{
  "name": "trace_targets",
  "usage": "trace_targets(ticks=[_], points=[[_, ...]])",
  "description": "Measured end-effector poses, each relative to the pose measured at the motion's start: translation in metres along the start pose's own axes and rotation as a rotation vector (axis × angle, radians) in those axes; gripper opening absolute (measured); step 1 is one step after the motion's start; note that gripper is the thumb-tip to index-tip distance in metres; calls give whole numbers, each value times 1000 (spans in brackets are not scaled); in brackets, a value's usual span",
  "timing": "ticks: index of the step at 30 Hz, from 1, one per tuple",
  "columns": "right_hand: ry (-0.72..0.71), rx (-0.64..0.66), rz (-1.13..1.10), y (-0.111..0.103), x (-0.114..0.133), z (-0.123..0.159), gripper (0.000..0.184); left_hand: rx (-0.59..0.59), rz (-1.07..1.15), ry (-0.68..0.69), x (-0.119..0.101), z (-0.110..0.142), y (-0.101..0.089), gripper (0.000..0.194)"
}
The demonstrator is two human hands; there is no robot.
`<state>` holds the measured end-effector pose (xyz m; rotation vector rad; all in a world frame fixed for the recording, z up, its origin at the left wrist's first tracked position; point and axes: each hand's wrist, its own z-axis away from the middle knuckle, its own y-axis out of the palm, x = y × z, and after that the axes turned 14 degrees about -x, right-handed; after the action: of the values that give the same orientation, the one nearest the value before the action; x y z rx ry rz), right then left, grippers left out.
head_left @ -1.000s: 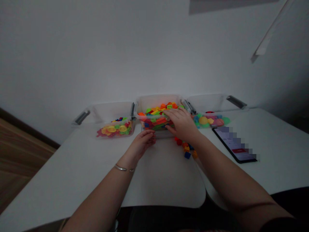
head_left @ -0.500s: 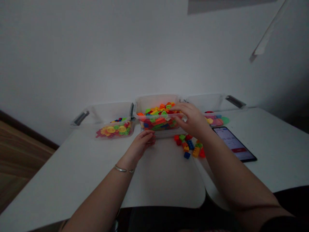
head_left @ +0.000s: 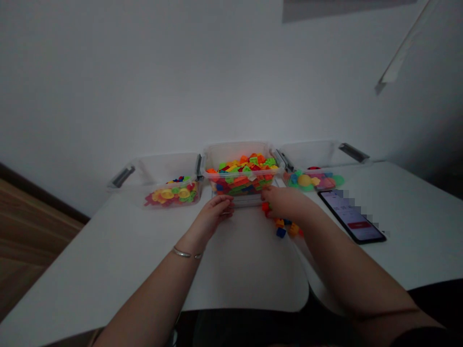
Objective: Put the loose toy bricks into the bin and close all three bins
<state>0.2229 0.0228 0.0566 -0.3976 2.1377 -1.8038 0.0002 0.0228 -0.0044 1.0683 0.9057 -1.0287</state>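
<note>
Head view: the left hand (head_left: 212,213) is loosely curled at the near left of the middle box (head_left: 231,152); I cannot tell if it holds anything. The right hand (head_left: 288,201) bends over loose blocks (head_left: 281,232) on the table (head_left: 123,246), right of centre; its grip is hidden. More blocks (head_left: 238,168) lie in the middle box, between the left box (head_left: 162,166) and right box (head_left: 314,153). A phone (head_left: 350,219) lies farther right.

Loose blocks (head_left: 280,232) partly hidden behind right fingers (head_left: 269,195)

Loose colourful blocks (head_left: 281,233) lie before the open, block-filled bin (head_left: 233,152).
</note>
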Motion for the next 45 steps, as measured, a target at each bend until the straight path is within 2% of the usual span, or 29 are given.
trace_targets(ticks=[4,6,15,17,20,23,26,29,34,39,45], points=[[36,64,56,9,0,-5,40,4,5,-5,0,1,0,29],[45,67,60,11,1,-6,38,1,4,-5,0,1,0,29],[-55,31,-91,19,7,-7,28,2,-35,33,1,1,1,28],[-78,38,-129,19,10,-7,26,-14,-118,129,3,0,0,24],[-106,39,-163,18,16,-8,24,-21,-391,410,5,0,-1,18],[-134,27,-190,17,24,-8,25,57,-668,684,6,2,-2,22],[-189,4,-234,17,31,-9,27,146,-793,827,8,4,-3,28],[-204,-25,-238,19,36,-10,27,161,-822,836,10,3,-4,34],[-245,-77,-294,23,36,-8,31,135,-766,767,13,-1,-6,37],[-283,-121,-360,21,35,-5,33,175,-776,712,13,1,-3,57],[-280,-131,-322,8,33,-4,20,183,-746,708,14,2,-1,69]])
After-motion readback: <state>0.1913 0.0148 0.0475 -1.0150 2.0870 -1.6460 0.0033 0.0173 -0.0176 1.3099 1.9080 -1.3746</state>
